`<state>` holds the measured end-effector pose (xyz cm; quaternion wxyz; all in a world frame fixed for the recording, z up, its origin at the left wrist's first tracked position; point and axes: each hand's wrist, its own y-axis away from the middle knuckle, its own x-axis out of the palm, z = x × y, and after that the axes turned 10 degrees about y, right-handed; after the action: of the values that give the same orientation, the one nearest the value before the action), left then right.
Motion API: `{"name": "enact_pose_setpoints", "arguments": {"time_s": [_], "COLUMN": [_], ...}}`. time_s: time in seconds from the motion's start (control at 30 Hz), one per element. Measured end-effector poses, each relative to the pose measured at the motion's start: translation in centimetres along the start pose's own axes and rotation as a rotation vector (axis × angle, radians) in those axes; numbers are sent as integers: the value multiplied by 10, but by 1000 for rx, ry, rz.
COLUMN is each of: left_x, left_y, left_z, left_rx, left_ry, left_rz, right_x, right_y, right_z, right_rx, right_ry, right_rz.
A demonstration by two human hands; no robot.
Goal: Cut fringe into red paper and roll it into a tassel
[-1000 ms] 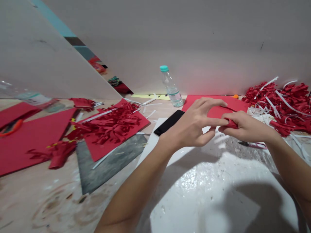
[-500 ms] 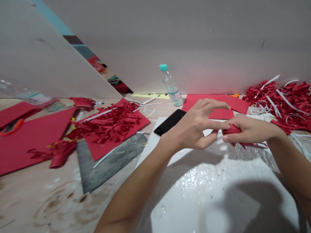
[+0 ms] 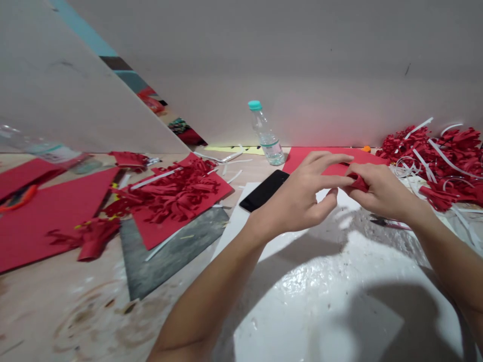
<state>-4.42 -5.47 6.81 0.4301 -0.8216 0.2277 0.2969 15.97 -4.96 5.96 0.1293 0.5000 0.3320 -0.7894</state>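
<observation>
My right hand (image 3: 381,188) is closed round a small rolled piece of red foam or paper (image 3: 357,183), most of it hidden behind the fingers. My left hand (image 3: 315,188) has its fingers stretched and apart, the tips of one or two at the near end of the red roll. Whether they press on it I cannot tell. Both hands are above a glossy white board (image 3: 320,281). Under the right wrist lies a thin tool with a dark tip (image 3: 379,220), partly hidden. A black phone (image 3: 264,190) lies beside my left wrist.
A water bottle (image 3: 269,143) stands near the back wall, with a red sheet (image 3: 296,157) to its right. Red fringed pieces and white strips heap up at right (image 3: 453,151). At left are fringed strips (image 3: 177,193), a grey sheet (image 3: 169,256) and orange-handled scissors (image 3: 20,198).
My right hand has risen slightly, tilting the red roll, and its dangling end no longer shows below the hand. The dark-tipped tool is now more visible. My left hand has barely moved.
</observation>
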Motion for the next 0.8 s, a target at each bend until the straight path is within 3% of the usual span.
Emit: {"name": "enact_pose_setpoints", "arguments": {"time_s": [0.3, 0.8], "left_x": [-1, -2], "left_y": [2, 7], "left_z": [-14, -24], "left_rx": [-90, -147], "left_ry": [-48, -89], "left_rz": [-57, -67], "right_x": [16, 19], "right_y": [-2, -4], "right_z": [-5, -2], "right_rx": [-189, -256], "right_ry": [234, 324], "right_rz": [-317, -446]}}
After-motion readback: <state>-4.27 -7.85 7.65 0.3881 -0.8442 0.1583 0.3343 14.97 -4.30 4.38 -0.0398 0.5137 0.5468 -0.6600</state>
